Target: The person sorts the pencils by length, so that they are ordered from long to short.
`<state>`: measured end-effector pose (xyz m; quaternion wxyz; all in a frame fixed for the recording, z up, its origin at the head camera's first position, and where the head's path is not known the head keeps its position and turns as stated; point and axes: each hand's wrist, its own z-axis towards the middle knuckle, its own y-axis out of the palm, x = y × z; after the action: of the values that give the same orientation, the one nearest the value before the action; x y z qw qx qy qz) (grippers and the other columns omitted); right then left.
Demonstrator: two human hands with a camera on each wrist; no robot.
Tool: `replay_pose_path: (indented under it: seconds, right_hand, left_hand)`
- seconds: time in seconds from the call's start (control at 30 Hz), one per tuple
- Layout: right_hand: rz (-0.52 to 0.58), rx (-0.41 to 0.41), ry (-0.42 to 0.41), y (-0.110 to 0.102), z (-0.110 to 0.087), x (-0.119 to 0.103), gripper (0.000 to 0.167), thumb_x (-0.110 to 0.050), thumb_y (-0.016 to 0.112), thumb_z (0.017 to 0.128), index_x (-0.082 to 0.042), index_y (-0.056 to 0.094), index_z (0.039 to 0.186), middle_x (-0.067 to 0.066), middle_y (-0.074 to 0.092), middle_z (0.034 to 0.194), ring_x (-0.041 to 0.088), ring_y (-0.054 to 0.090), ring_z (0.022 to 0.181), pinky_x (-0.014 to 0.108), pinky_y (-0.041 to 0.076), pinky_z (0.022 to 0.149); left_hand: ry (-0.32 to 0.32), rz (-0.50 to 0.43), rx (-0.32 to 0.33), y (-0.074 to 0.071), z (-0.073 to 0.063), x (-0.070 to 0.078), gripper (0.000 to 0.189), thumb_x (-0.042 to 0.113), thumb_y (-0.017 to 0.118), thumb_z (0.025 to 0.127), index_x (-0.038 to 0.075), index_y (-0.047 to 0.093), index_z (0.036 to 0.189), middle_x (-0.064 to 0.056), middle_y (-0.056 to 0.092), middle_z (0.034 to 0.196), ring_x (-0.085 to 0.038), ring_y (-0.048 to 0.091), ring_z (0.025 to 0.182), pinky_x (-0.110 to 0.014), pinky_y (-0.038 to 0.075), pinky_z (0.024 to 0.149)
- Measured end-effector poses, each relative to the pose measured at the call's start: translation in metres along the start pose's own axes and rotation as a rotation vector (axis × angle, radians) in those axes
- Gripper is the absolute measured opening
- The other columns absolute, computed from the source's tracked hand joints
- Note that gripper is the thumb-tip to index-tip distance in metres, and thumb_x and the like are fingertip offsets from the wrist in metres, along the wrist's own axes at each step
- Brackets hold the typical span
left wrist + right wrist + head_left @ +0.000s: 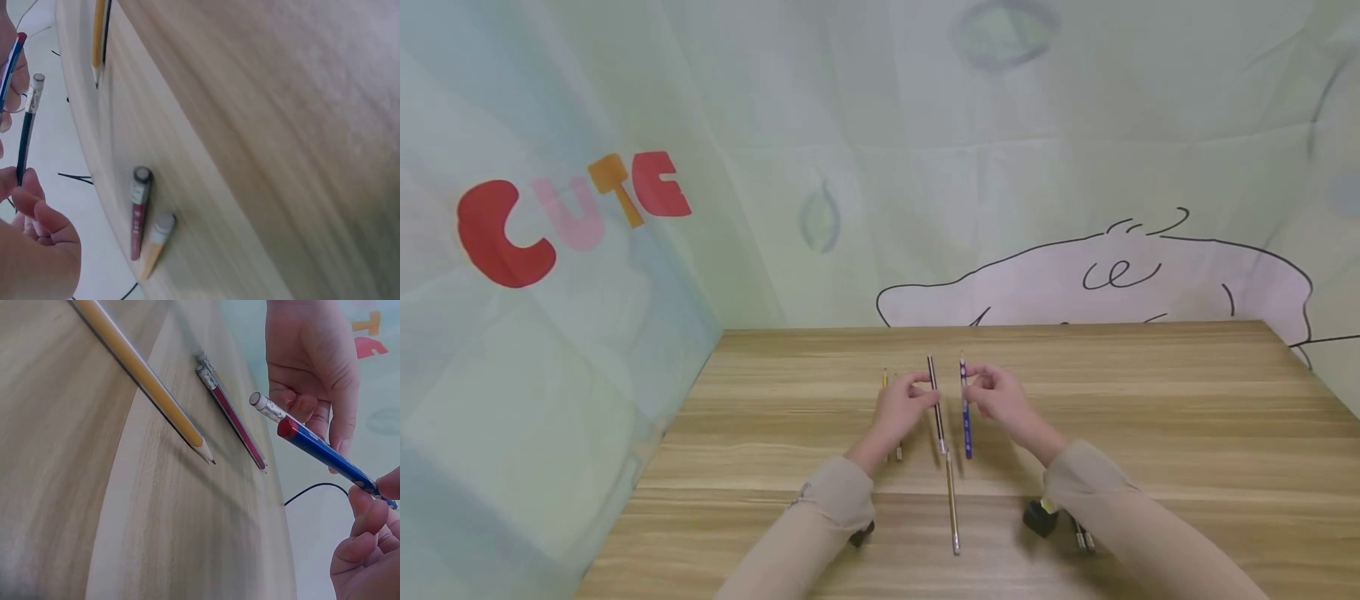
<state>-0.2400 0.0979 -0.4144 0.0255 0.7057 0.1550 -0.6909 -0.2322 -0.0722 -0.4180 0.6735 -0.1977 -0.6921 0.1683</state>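
Observation:
My left hand (898, 410) pinches a black pencil (938, 423) between thumb and fingers, its white eraser end towards me. In the left wrist view that black pencil (25, 137) is held off the table. Just to the right, my right hand (1003, 402) pinches a blue patterned pencil (967, 429) with a red end, roughly alongside the black one. The right wrist view shows the blue pencil (328, 459) raised too. Between my forearms a yellow pencil (952, 510) lies on the table, its sharpened tip pointing away from me.
Beside my left hand lie a dark red pencil (137, 222) and another yellow pencil (154, 251), eraser ends towards me. More eraser-tipped pencils (1082, 537) show partly beneath my right sleeve. The wooden table (1187, 433) meets a printed cloth backdrop (775, 208) at the back.

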Motion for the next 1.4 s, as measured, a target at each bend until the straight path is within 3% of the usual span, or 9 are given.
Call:
replay_pose_path:
  seconds: [0.37, 0.5, 0.73, 0.97, 1.17, 1.4]
  right_hand:
    - [0.033, 0.005, 0.028, 0.008, 0.013, 0.004, 0.039, -0.002, 0.054, 0.078, 0.006, 0.045, 0.116, -0.002, 0.049, 0.066, 0.005, 0.036, 0.044, 0.019, 0.034, 0.044]
    - [0.036, 0.03, 0.037, 0.014, 0.021, 0.011, 0.039, -0.001, 0.055, 0.078, 0.005, 0.046, 0.116, -0.003, 0.048, 0.066, 0.006, 0.036, 0.045, 0.019, 0.034, 0.044]
    - [0.027, 0.069, -0.036, 0.022, 0.024, 0.014, 0.032, -0.001, 0.056, 0.075, 0.004, 0.052, 0.106, -0.001, 0.049, 0.064, 0.006, 0.037, 0.044, 0.018, 0.033, 0.041]
    - [-0.026, 0.099, 0.058, 0.035, 0.03, 0.014, 0.033, 0.0, 0.056, 0.075, 0.003, 0.053, 0.108, 0.0, 0.047, 0.066, 0.007, 0.038, 0.048, 0.018, 0.033, 0.044]
    - [-0.054, 0.106, 0.076, 0.044, 0.033, 0.018, 0.031, 0.001, 0.056, 0.074, 0.002, 0.054, 0.105, 0.0, 0.048, 0.066, 0.009, 0.039, 0.048, 0.02, 0.034, 0.043]
    - [-0.04, 0.107, 0.113, 0.049, 0.037, 0.025, 0.03, 0.002, 0.056, 0.074, 0.002, 0.054, 0.104, 0.004, 0.052, 0.07, 0.011, 0.042, 0.05, 0.02, 0.038, 0.045]
  left_hand:
    - [0.004, 0.029, 0.02, -0.005, 0.006, -0.01, 0.035, 0.024, 0.063, 0.079, 0.011, 0.058, 0.111, -0.013, 0.066, 0.096, -0.023, 0.062, 0.086, -0.031, 0.049, 0.071]
    - [-0.011, 0.067, 0.02, -0.006, 0.009, -0.013, 0.034, 0.025, 0.063, 0.079, 0.011, 0.058, 0.11, -0.012, 0.066, 0.096, -0.022, 0.062, 0.084, -0.03, 0.049, 0.069]
    - [-0.039, 0.134, 0.004, -0.006, 0.012, -0.02, 0.031, 0.024, 0.064, 0.078, 0.013, 0.058, 0.107, -0.008, 0.065, 0.091, -0.015, 0.056, 0.07, -0.024, 0.045, 0.059]
    - [-0.047, 0.186, -0.009, -0.007, 0.012, -0.024, 0.027, 0.022, 0.064, 0.079, 0.012, 0.058, 0.103, -0.006, 0.064, 0.084, -0.012, 0.053, 0.061, -0.023, 0.042, 0.053]
    - [-0.057, 0.236, -0.015, -0.008, 0.012, -0.024, 0.026, 0.025, 0.064, 0.078, 0.012, 0.058, 0.101, -0.003, 0.064, 0.079, -0.012, 0.053, 0.058, -0.023, 0.041, 0.051]
    - [-0.061, 0.329, 0.009, -0.006, 0.014, -0.023, 0.025, 0.026, 0.065, 0.077, 0.01, 0.061, 0.096, -0.004, 0.066, 0.084, -0.012, 0.053, 0.061, -0.022, 0.039, 0.052]
